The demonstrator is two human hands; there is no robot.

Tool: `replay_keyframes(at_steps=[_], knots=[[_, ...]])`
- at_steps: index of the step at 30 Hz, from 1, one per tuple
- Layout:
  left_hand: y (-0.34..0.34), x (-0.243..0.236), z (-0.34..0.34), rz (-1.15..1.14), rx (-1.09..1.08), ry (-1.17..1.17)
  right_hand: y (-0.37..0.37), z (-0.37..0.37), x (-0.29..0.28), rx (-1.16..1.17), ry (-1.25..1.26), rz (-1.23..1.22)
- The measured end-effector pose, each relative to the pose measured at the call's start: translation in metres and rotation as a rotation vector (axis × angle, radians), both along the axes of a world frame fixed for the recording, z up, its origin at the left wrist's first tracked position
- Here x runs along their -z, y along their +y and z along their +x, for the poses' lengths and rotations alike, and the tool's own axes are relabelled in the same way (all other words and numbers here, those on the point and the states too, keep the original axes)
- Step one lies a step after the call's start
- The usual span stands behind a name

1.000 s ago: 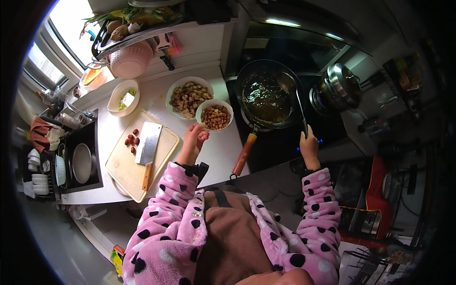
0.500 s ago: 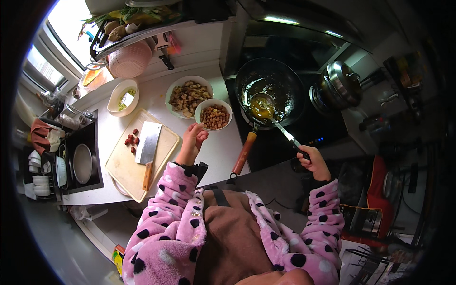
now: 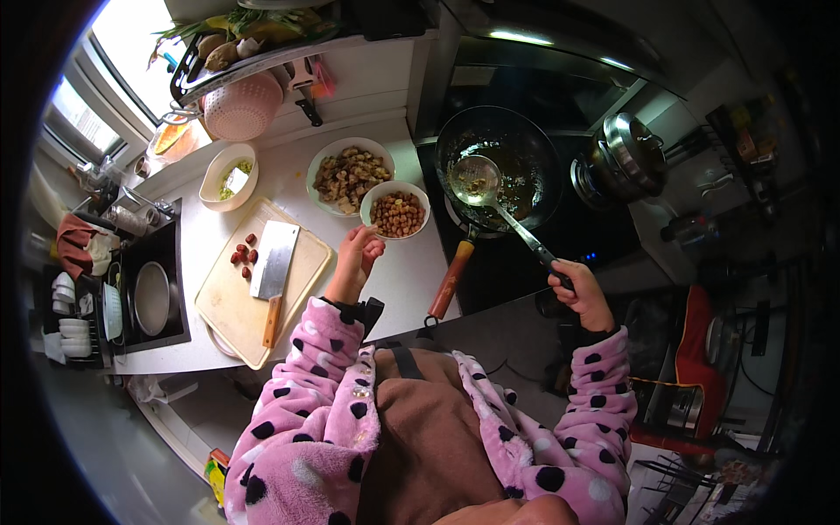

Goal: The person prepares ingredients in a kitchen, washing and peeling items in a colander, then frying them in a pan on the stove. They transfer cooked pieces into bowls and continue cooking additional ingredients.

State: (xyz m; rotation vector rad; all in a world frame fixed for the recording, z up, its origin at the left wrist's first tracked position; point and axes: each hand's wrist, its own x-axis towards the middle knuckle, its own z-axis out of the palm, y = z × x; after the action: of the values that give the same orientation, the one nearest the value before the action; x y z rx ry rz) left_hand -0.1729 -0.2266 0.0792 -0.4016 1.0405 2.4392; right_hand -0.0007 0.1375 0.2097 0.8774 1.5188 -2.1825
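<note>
My right hand (image 3: 581, 293) grips the black handle of a metal skimmer (image 3: 475, 180). Its round, speckled head is over the left part of a dark wok (image 3: 535, 153), which has shiny oil in it. At the front of a small white bowl of peanuts (image 3: 395, 214), my left hand (image 3: 357, 254) is closed, its fingertips at the rim. Just behind that bowl stands a larger white bowl (image 3: 350, 178) with browned chopped pieces. The wok's wooden handle (image 3: 451, 282) points toward me, between my two hands.
On the left a cutting board (image 3: 229, 302) bears a cleaver (image 3: 278, 262) and several dried red dates (image 3: 241, 255). Behind it is a white bowl of chopped greens (image 3: 229, 178). A sink (image 3: 179, 289) lies far left. A lidded steel pot (image 3: 628, 157) stands right of the wok.
The skimmer's head has risen from the yellow oil and moved slightly up and left over the wok. My right hand has shifted a little; my left hand stays at the peanut bowl.
</note>
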Motion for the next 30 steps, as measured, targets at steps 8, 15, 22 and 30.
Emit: replay_keyframes(at_steps=[8,15,22,30], knots=[[0.004,-0.005,0.003,0.002,0.015,-0.005,-0.023,0.000,-0.010,-0.023,0.037,0.194],[0.005,-0.004,0.004,-0.013,0.026,-0.014,-0.019,0.009,-0.005,-0.017,0.019,0.144],[0.010,-0.003,0.000,-0.024,0.055,-0.003,-0.013,0.018,-0.009,0.039,-0.001,0.090],[0.024,-0.011,-0.005,-0.029,0.077,0.027,-0.020,0.024,-0.014,0.077,0.014,0.058]])
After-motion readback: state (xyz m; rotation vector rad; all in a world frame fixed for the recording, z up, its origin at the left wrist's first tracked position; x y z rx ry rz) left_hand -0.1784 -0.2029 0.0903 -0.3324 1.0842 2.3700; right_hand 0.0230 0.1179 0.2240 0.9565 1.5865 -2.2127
